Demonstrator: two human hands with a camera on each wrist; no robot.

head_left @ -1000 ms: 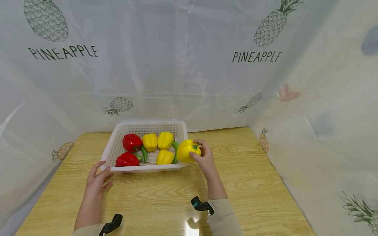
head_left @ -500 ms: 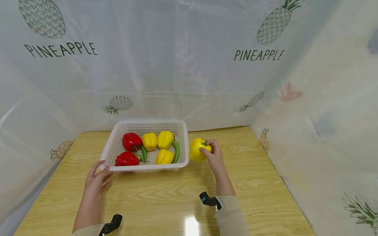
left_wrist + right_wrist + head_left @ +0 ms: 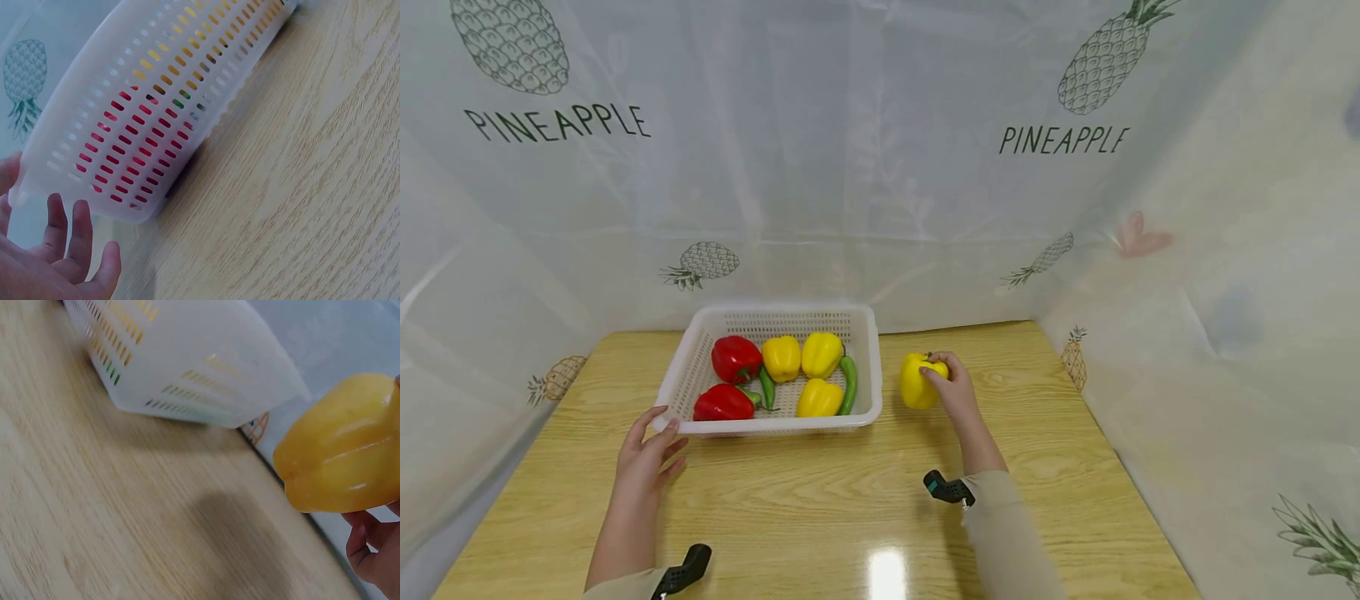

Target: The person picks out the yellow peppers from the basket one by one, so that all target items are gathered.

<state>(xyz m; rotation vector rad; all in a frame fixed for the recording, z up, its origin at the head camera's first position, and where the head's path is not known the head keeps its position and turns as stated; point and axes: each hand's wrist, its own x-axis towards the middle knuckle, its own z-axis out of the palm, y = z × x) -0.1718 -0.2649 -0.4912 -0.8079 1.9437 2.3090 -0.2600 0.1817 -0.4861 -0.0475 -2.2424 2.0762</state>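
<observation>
My right hand point(image 3: 957, 385) grips a yellow bell pepper point(image 3: 916, 383) by its stem end, just right of the white plastic basket point(image 3: 775, 426). In the right wrist view the held yellow bell pepper point(image 3: 344, 450) is above the tabletop, its shadow lying on the wood. My left hand point(image 3: 643, 457) pinches the basket's near left corner between thumb and forefinger, the other fingers spread below the rim. Inside the basket are two red bell peppers point(image 3: 735, 359), three yellow bell peppers point(image 3: 822, 355), and green chili peppers point(image 3: 850, 385), one of them partly hidden beside the reds.
The wood-grain table point(image 3: 820, 517) extends in front of the basket and to both sides. A pale curtain point(image 3: 865, 183) printed with pineapples hangs behind the table and along its sides.
My right hand has carried the yellow bell pepper rightward, from over the basket's right rim to beside it, uncovering the green chili pepper. The left hand stays at the corner.
</observation>
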